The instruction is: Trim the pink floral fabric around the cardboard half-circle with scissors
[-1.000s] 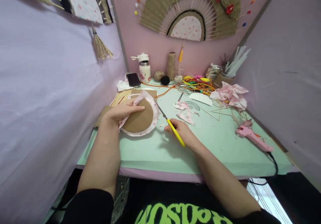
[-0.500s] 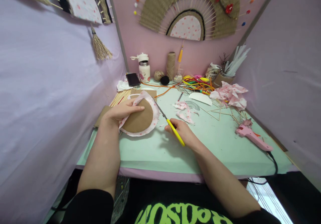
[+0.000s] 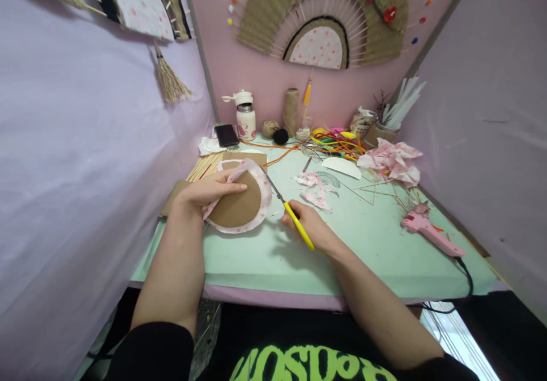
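My left hand [image 3: 216, 190] grips the left side of a round brown cardboard disc [image 3: 237, 205], thumb on top of it. Pink-spotted white fabric [image 3: 260, 216] shows as a border around the disc's edge. In my right hand [image 3: 310, 221] is a pair of yellow-handled scissors [image 3: 301, 228]. The blades point up and left, close to the fabric's right edge; whether they touch it I cannot tell. Pink-spotted fabric scraps [image 3: 317, 197] lie to the right of the disc, beyond the scissors.
A pink glue gun [image 3: 431, 236] with a cord lies at the right. Crumpled fabric [image 3: 393, 162], thin sticks, a white half-disc [image 3: 342, 168] and coloured strands lie farther back. A white bottle [image 3: 246, 122] and a twine spool [image 3: 291, 112] stand along the pink back wall.
The fabric's upper edge sits slightly lower, and the disc has shifted down very slightly. My hands keep nearly the same place, with the scissors still in the right one.
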### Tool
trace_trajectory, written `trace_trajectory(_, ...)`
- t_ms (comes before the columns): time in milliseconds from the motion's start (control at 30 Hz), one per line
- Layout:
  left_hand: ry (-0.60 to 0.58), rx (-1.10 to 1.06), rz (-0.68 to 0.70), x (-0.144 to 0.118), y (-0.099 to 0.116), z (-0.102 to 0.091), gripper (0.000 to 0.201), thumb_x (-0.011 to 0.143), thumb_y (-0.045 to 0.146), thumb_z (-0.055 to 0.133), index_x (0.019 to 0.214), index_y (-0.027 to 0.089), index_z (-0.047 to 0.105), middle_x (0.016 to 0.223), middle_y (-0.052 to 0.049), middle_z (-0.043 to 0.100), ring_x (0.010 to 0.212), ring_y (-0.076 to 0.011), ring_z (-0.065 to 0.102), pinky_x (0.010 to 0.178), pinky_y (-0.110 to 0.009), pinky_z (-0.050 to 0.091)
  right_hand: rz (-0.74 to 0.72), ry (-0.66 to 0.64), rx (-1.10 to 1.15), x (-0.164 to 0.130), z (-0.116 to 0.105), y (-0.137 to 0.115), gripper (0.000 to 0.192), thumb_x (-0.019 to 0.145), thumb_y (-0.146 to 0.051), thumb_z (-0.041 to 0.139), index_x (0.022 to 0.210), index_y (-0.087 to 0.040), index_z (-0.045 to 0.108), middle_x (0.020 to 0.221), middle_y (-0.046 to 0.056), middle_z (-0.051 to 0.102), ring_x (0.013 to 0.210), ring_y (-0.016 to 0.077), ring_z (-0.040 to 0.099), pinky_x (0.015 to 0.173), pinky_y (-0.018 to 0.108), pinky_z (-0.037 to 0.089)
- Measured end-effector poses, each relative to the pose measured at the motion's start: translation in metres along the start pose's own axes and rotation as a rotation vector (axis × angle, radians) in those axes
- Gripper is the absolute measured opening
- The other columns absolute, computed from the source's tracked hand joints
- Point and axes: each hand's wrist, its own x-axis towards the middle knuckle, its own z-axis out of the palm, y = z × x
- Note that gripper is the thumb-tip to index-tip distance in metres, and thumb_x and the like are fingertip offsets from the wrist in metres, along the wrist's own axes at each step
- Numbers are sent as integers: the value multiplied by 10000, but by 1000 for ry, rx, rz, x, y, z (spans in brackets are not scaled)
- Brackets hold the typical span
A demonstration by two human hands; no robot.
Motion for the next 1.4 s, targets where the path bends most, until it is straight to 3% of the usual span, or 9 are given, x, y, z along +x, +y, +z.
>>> trace_trajectory(433,-40,55,29,3,-2,-2,483,684,432,730,1122,259,622,990,-17,713,931,-226,662,758,-309,535,-25,11,-28,1,1,6,262,740,-409,549,672,-211,392,606,-57,405,572,112,355,499,222,262)
trace_trajectory(833,-22,35,28,2,-2,-1,488,684,422,733,1130,262,616,1037,-20,707,943,-228,662,765,-311,538,-29,60,12,5,2,9,324,728,-468,564,629,-198,414,579,-43,409,557,109,354,481,215,261)
trace_trajectory(1000,56,-127,28,6,0,4,461,665,392,753,1078,228,629,971,-42,724,892,-235,675,765,-333,541,-37,207,44,8,2,12,356,764,-519,505,629,-206,403,563,-36,391,532,117,380,471,226,282)
trace_trajectory(1100,105,-231,96,14,-1,10,446,654,376,760,1040,191,636,965,-61,725,892,-238,675,782,-335,535,-30,219,166,10,4,16,388,785,-573,473,657,-216,391,522,-40,399,456,112,387,427,233,290)
trace_trajectory(1267,62,-427,101,30,-4,27,390,636,332,778,969,174,649,912,-71,735,844,-228,688,749,-309,536,-23,221,364,12,7,16,412,830,-604,412,706,-212,437,471,-55,403,352,99,368,359,232,294)
trace_trajectory(1400,19,-556,71,38,-8,43,354,666,301,757,976,165,657,883,-87,739,829,-244,698,742,-331,553,-50,318,465,15,7,12,419,821,-624,429,732,-215,437,445,-62,408,361,112,397,384,240,325)
